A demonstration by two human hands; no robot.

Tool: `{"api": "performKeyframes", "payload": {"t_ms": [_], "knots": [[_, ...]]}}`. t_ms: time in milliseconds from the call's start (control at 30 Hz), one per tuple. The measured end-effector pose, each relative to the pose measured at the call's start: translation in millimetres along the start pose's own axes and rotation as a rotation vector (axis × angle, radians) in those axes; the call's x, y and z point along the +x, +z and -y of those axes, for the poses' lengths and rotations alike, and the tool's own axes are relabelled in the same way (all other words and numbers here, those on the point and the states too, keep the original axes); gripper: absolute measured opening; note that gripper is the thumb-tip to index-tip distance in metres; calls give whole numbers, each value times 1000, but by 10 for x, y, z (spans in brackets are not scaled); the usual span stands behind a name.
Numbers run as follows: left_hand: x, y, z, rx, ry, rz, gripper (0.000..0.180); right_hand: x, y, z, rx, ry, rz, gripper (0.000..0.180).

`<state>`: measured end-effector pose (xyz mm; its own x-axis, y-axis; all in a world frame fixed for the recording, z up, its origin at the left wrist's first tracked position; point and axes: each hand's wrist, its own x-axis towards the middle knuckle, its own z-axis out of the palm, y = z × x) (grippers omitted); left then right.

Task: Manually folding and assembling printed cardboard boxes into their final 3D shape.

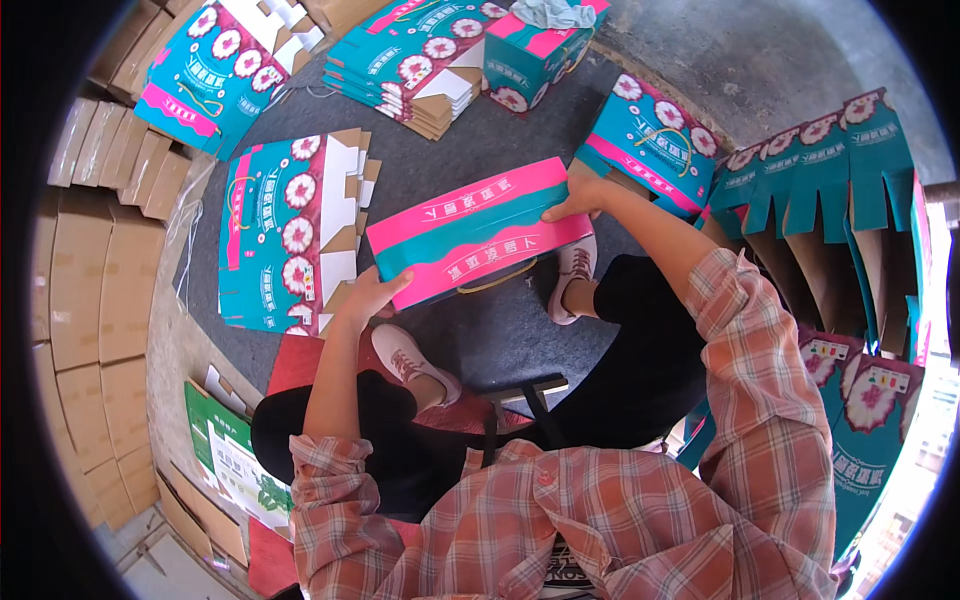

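Note:
In front of my knees I hold a carton (482,234) with a pink and teal face turned up. A thin cord handle (498,284) hangs out along its near side. My left hand (376,295) is closed on the carton's near left corner, thumb on the upper face. My right hand (584,196) grips the far right end, its thumb pressed on the upper face; the fingers underneath are hidden. Left of the carton lie flat, unfolded cartons (272,235) in the same teal and pink, with white and brown flaps showing.
Flat cartons are stacked at the far side (405,60) and far left (215,75). A standing box (530,62) carries a crumpled pale cloth (553,12). Right are another carton (655,140) and several open-flapped boxes (815,190). Brown cartons (95,290) line the left wall.

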<state>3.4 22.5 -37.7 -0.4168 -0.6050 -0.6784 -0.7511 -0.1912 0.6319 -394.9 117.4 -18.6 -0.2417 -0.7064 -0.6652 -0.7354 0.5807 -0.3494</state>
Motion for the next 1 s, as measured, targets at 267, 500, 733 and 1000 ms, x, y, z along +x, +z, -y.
{"api": "performKeyframes", "payload": {"t_ms": [267,500,733,1000], "knots": [[-151,-136,-343,49,10,38,55,-445,-707,267,-254,-81,-15,86],[-289,135,-1335,-103,298,-23,45,-1561,-1478,32,-340,-145,-522,68],[463,1217,-2413,-302,642,-33,43,-2211,-1188,-892,-199,189,-1067,64],[1900,2095,-2623,-204,709,-6,65,-858,128,-2141,365,273,-1389,76]]}}
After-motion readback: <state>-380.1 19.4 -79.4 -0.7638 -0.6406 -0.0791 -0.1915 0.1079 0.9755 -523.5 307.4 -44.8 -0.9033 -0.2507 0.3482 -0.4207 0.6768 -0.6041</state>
